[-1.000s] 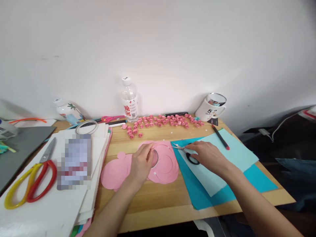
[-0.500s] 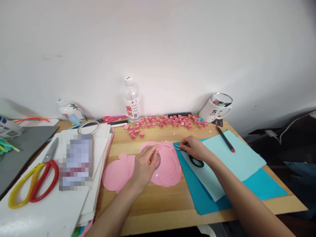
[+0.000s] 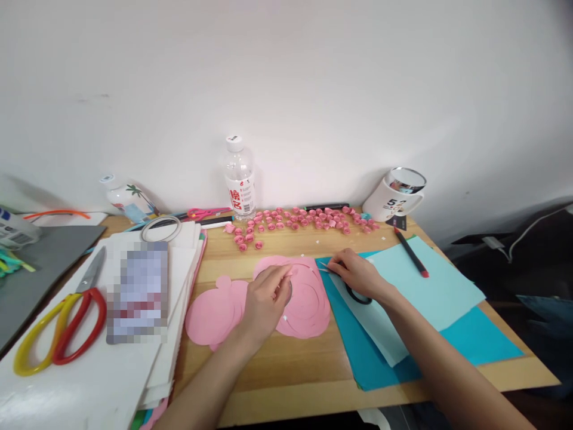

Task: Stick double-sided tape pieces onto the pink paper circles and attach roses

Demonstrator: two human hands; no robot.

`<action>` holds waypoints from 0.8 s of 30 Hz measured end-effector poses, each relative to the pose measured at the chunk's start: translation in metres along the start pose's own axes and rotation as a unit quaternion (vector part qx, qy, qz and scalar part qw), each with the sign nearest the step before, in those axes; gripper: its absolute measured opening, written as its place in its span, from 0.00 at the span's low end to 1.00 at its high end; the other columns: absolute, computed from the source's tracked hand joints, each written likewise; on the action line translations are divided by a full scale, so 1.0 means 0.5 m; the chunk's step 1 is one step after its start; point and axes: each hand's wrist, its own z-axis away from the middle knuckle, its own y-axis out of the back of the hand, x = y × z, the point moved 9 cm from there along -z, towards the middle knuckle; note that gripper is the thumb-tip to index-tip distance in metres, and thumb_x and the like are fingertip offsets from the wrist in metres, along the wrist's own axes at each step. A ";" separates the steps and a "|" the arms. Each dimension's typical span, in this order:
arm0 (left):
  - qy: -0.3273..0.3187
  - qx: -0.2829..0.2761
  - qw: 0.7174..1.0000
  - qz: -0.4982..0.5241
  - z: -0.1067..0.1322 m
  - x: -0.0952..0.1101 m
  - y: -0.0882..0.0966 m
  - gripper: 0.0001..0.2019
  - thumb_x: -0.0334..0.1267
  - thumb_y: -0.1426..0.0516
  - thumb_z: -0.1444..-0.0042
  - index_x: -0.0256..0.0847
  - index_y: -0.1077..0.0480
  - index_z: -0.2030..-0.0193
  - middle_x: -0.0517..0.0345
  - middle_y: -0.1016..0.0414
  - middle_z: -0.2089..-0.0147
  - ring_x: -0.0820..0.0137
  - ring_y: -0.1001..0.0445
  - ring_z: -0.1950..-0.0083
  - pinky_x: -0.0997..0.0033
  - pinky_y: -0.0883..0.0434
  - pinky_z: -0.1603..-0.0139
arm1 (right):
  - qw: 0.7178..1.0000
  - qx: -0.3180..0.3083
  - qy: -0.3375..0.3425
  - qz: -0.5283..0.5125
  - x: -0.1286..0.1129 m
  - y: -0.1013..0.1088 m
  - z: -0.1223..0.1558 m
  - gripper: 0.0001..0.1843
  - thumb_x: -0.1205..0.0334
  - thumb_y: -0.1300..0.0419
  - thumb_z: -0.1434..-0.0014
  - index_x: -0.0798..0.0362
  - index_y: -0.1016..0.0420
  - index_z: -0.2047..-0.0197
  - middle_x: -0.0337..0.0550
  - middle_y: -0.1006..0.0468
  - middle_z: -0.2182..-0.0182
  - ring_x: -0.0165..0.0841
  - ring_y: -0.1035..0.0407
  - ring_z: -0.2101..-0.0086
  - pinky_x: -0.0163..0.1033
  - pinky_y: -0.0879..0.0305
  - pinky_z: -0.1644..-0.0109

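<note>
My left hand (image 3: 269,297) is closed, fingertips pinched on a small piece of pink paper (image 3: 289,274). Beneath it lie pink paper circles (image 3: 308,310) with curved cuts. A dark round edge (image 3: 289,294) shows beside the fingers, mostly hidden. Over the blue sheets, my right hand (image 3: 353,269) is closed around a pair of scissors (image 3: 359,298) with black handles. Their slim metal tips point left, slightly apart, toward the pink circles. Many small rolled pink paper flowers (image 3: 293,222) lie scattered along the back of the table.
Light blue paper (image 3: 425,283) and darker blue paper (image 3: 474,340) lie right, with a black marker (image 3: 412,254). A mug (image 3: 391,197) and a bottle (image 3: 240,185) stand at the wall. Large red-and-yellow-handled scissors (image 3: 58,334) rest on white paper (image 3: 89,394) at left.
My right hand has shifted very slightly right, with the scissors still in it. The fingers of my left hand have closed in a little over the pink piece.
</note>
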 end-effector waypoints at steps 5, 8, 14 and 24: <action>-0.002 -0.011 1.000 -0.003 0.001 -0.003 -0.006 0.11 0.28 0.49 0.44 0.39 0.28 0.57 0.52 0.22 0.63 0.72 0.25 0.64 0.76 0.29 0.68 | 0.993 -0.027 -0.005 -0.117 0.003 -0.006 0.002 0.17 0.53 0.51 0.43 0.53 0.38 0.78 0.36 0.36 0.81 0.28 0.40 0.79 0.33 0.44 0.76; -0.009 -0.025 1.000 -0.012 0.002 -0.007 -0.013 0.12 0.28 0.49 0.43 0.40 0.28 0.56 0.52 0.22 0.62 0.71 0.25 0.63 0.74 0.29 0.65 | 0.988 0.017 0.016 -0.153 -0.031 0.022 0.018 0.16 0.50 0.48 0.44 0.54 0.36 0.76 0.39 0.34 0.77 0.28 0.39 0.77 0.34 0.41 0.75; -0.058 -0.058 0.996 -0.033 0.003 0.004 -0.028 0.10 0.30 0.48 0.43 0.40 0.27 0.58 0.52 0.22 0.64 0.69 0.25 0.64 0.70 0.28 0.64 | 0.941 -0.090 0.163 -0.283 -0.191 0.016 0.062 0.16 0.49 0.46 0.43 0.53 0.32 0.73 0.42 0.33 0.66 0.31 0.36 0.67 0.36 0.35 0.67; -0.055 -0.095 0.994 -0.001 -0.002 0.014 -0.034 0.10 0.32 0.49 0.41 0.41 0.27 0.57 0.53 0.22 0.65 0.69 0.25 0.64 0.68 0.29 0.62 | 0.928 -0.184 0.129 -0.298 -0.168 -0.028 0.036 0.12 0.56 0.44 0.44 0.56 0.30 0.72 0.38 0.30 0.76 0.28 0.37 0.74 0.34 0.39 0.69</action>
